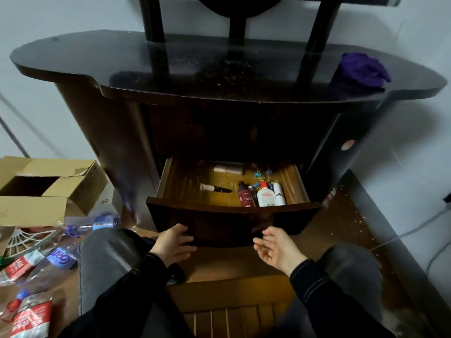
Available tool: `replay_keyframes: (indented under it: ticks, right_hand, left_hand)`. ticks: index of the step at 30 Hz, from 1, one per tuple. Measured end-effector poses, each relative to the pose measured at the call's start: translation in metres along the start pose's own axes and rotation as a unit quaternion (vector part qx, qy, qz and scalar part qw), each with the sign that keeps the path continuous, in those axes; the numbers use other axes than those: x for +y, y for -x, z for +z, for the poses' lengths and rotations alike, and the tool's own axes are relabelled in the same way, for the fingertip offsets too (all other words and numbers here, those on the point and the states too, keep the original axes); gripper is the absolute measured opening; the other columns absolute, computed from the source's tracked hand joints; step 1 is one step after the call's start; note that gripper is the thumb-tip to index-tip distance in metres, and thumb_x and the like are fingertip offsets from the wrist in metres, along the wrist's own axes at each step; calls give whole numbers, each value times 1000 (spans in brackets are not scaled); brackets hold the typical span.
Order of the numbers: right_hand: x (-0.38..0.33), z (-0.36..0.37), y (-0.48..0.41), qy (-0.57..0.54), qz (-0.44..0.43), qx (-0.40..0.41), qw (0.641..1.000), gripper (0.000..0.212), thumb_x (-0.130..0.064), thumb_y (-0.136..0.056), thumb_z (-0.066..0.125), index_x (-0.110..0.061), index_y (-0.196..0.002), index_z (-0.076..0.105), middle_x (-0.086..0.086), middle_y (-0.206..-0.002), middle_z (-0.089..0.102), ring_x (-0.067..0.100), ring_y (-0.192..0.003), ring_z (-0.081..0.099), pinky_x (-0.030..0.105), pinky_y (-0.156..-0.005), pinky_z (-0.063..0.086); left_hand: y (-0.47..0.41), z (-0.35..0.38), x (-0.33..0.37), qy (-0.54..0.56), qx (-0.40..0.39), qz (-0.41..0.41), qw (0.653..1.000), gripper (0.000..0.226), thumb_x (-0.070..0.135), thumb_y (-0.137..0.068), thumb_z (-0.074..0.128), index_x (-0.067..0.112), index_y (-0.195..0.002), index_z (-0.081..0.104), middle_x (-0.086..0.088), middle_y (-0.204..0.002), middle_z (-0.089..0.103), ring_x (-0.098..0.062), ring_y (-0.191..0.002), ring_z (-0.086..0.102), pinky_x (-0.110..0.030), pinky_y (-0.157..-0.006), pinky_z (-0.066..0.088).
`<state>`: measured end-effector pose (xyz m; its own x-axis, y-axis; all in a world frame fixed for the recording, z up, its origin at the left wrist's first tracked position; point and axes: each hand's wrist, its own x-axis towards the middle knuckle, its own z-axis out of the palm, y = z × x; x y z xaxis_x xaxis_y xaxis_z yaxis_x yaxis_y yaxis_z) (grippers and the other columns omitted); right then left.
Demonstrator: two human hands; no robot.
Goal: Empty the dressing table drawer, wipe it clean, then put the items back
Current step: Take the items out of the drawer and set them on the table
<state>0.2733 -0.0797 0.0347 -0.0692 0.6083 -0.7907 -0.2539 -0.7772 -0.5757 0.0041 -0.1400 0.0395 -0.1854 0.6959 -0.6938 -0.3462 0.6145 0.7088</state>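
Slatted seat nearest, between knees. Left hand relaxed, fingertips at lower edge of drawer front. Right hand palm up, fingers loose, grasping nothing, just beside front. Drawer open, low in desk. Inside: brush, red bottle, white bottle, clips. Purple cloth on desk top, right end. Box on floor, left.

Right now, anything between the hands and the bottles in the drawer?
Only the drawer front: left hand and right hand are low before it. Above it, nothing covers the bottles.
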Motion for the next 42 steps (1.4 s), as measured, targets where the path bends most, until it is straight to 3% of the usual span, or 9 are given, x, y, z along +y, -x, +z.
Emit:
replay_keyframes:
  ticks: [2, 4, 7, 9, 12, 18, 28, 38, 42]
  right_hand:
    - [-6, 2, 23, 78, -109, -3, 991, 19, -17, -99, 56, -5, -113, 62, 14, -103, 76, 23, -77, 69, 30, -60, 54]
    - [-14, 4, 44, 223, -302, -1, 927, 12, -15, -98, 60, -19, -106, 68, -3, -99, 77, 12, -81, 71, 21, -63, 54]
    - [-33, 6, 56, 501, -570, 77, 646, 20, -26, -95, 63, -31, -115, 64, -25, -107, 63, -4, -105, 57, 13, -83, 47]
    - [-49, 12, 49, 613, -592, 74, 518, 37, -41, -96, 61, -29, -130, 59, -17, -127, 58, 5, -122, 48, 26, -99, 44]
    - [-58, 17, 29, 695, -500, 30, 516, 47, -58, -96, 55, -29, -132, 59, -12, -131, 59, 12, -127, 48, 30, -102, 41]
    - [-53, 12, 11, 679, -548, 47, 487, 51, -65, -91, 56, -24, -119, 68, -11, -112, 69, 13, -112, 57, 28, -92, 44]
    - [-12, -17, 45, 657, -544, -4, 522, 51, -72, -84, 51, -30, -102, 72, -21, -95, 63, 3, -98, 51, 17, -71, 34]
    - [9, -35, 64, 670, -500, -40, 548, 56, -78, -83, 45, -33, -104, 71, -26, -94, 58, -2, -98, 48, 23, -79, 47]
    - [2, -35, 65, 655, -475, -57, 585, 57, -83, -78, 48, -35, -98, 70, -28, -90, 58, -5, -97, 51, 17, -78, 44]
  left_hand:
    - [18, 0, 6, -159, -6, 162, 974, 16, 19, -103, 51, 15, -114, 62, -10, -111, 70, -22, -88, 70, -42, -77, 55]
    - [31, -2, 14, -326, 5, 392, 860, 14, 18, -97, 59, 24, -106, 67, 6, -107, 69, -9, -91, 66, -34, -80, 57]
    - [33, 4, 37, -486, 70, 613, 619, 22, 32, -90, 60, 24, -110, 67, 13, -112, 59, -8, -104, 53, -25, -87, 46]
    - [21, 11, 49, -561, 83, 592, 572, 31, 41, -89, 61, 26, -116, 67, 11, -117, 59, -15, -111, 52, -32, -88, 44]
    - [-2, 17, 50, -631, 90, 528, 562, 38, 55, -91, 58, 29, -118, 66, 12, -111, 64, -15, -105, 56, -33, -85, 40]
    - [-10, 17, 42, -626, 124, 553, 536, 34, 61, -86, 57, 31, -99, 66, 17, -92, 65, -10, -86, 60, -27, -74, 39]
    - [38, 6, 9, -605, 68, 588, 532, 31, 49, -68, 85, 28, -82, 67, 15, -75, 65, -12, -68, 61, -28, -57, 48]
    - [58, 1, -16, -613, 16, 565, 552, 28, 53, -72, 79, 31, -81, 67, 17, -78, 63, -9, -71, 61, -24, -59, 47]
    - [60, 1, -8, -624, -30, 505, 596, 34, 58, -82, 68, 30, -101, 70, 16, -96, 65, -7, -90, 60, -24, -76, 49]
